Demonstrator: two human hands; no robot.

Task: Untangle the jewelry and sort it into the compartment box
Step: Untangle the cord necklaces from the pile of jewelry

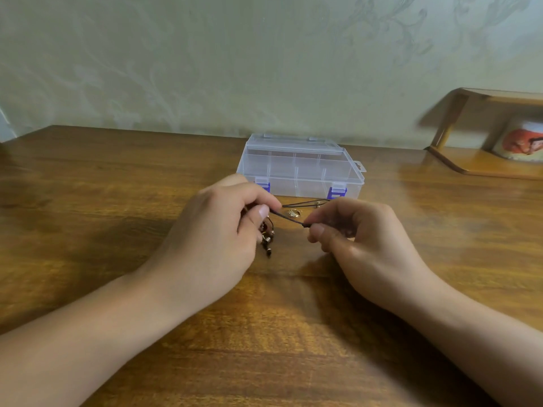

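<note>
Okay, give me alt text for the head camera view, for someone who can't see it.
Two bare hands pull a dark cord taut between them above a wooden table, the left hand pinching one end beside dangling beads, the right hand pinching the other. A small gold piece lies beyond the cord, before a closed clear compartment box with purple latches.

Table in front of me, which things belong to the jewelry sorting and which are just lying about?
Part of the job: black cord pinched by left hand and right hand, beads, gold ring, closed compartment box.

Lying about: wooden shelf, printed cup.
</note>
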